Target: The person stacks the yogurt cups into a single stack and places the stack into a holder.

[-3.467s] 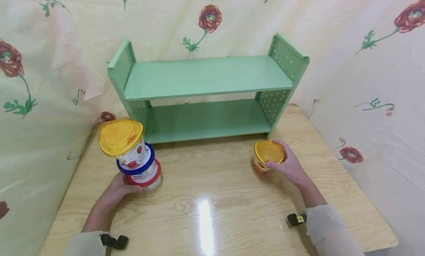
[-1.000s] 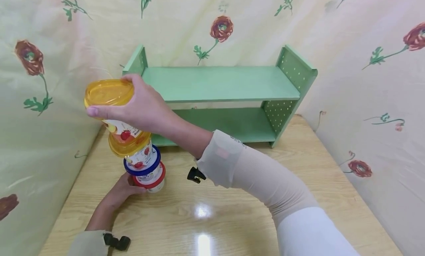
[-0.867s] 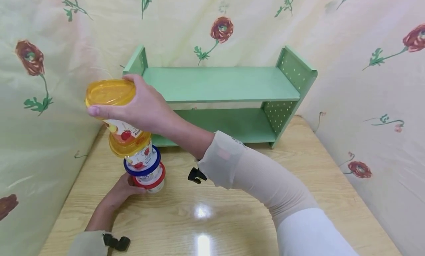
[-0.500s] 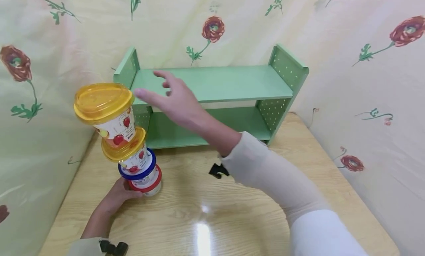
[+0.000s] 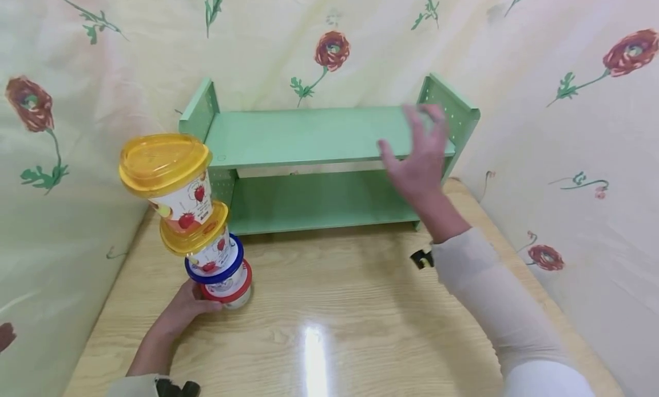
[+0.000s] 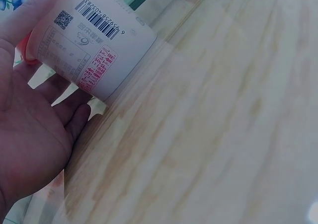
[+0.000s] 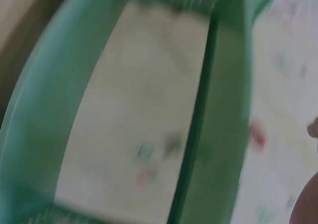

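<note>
Several tubs stand in a leaning stack at the left of the head view. At the bottom is a red-lidded tub [image 5: 238, 299] [image 6: 94, 45], under a blue-lidded tub [image 5: 218, 285]. Above them come a yellow-lidded tub [image 5: 210, 255] and a larger top tub [image 5: 182, 205] with a yellow lid. My left hand [image 5: 180, 312] [image 6: 35, 129] grips the bottom tub, thumb and fingers around its side. My right hand [image 5: 419, 168], blurred, is raised before the shelf's right part, fingers spread and holding nothing; a bit of it [image 7: 305, 201] shows at the right wrist view's edge.
A green two-level shelf [image 5: 309, 137] [image 7: 213, 124] stands at the back of the wooden table [image 5: 350, 317] [image 6: 208, 134], right of the stack. Flower-patterned cloth [image 5: 268, 54] hangs behind and at both sides.
The right hand brought a yellow-lidded tub from the right onto the stack's top, let go and swung back right. The left hand has stayed on the bottom tub.
</note>
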Tool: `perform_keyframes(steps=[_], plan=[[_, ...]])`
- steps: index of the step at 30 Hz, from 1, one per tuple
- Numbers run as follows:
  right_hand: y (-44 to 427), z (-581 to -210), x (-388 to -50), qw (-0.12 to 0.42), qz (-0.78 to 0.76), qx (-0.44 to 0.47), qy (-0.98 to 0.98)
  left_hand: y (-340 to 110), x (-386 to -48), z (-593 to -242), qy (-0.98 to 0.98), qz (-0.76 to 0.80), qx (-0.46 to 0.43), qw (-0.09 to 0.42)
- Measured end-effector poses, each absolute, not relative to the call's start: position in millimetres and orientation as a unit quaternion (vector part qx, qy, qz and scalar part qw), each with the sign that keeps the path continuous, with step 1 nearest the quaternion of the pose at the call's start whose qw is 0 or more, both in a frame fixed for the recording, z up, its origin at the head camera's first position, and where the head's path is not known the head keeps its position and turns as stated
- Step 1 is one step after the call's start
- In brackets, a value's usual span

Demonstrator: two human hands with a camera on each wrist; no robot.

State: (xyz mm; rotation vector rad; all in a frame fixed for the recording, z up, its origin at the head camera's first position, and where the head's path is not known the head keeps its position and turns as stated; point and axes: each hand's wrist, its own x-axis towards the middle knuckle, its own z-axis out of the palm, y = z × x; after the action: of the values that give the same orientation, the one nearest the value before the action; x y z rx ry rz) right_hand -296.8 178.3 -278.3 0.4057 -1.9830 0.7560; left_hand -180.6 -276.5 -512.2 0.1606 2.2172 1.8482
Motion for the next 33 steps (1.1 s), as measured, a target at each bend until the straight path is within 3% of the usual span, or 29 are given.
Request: perform_keyframes(steps=[2,4,8,14,26,33], plan=[[208,-276,-307,0.503,0.323,0.089,-0.797,-276,-183,-510,0.76,0.634,0.051,0.131],[234,-274,-311,0.48,0.37,0.008,-0.795,-276,-182,-508,0.759,0.635,0.046,0.133],[271,-279,-315,0.358,0.462,-0.087,-0.807,-276,-179,-507,0.76,0.636,0.048,0.125],[295,-304,-321,0.21,0.546,-0.055,-0.809,-276,-178,-510,0.768,0.627,0.039,0.126],[307,-316,-328,0.155,0.556,-0.043,-0.816,-270,-184,-519,0.756,0.642,0.099,0.084],[302,-314,-329,0.159,0.552,-0.05,-0.817,-269,-183,-515,0.757,0.639,0.117,0.066]])
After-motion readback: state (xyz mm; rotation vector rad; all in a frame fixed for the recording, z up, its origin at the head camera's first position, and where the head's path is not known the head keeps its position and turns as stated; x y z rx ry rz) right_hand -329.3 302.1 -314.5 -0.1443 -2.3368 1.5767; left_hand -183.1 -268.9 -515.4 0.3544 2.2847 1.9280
